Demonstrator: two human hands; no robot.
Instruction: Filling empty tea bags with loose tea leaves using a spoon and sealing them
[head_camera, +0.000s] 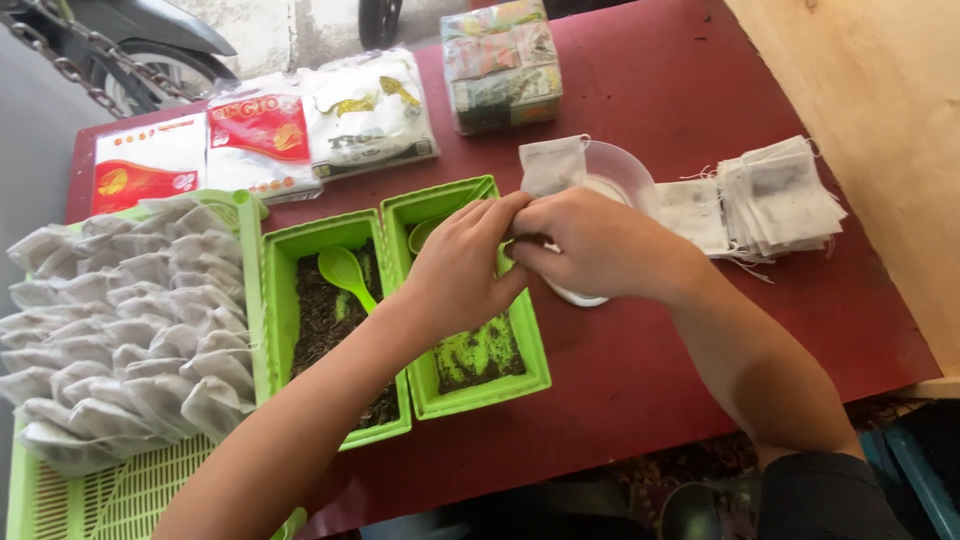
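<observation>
My left hand (462, 265) and my right hand (590, 245) meet over the right green tray (535, 362), fingers pinched together on a small white filter bag (552, 163) that sticks up behind them. The bag stands over a round white dish (625, 175). The right tray holds dark loose tea and a green spoon (422, 235), mostly hidden by my left hand. The left green tray (278, 300) also holds dark tea, with a green spoon (345, 272) lying in it.
A stack of empty white filter bags (770, 195) lies at the right on the red table (640, 390). Several filled bags (130, 320) fill a green basket (90, 495) at left. Sealed packets (260, 135) and a wrapped bundle (500, 65) line the far edge.
</observation>
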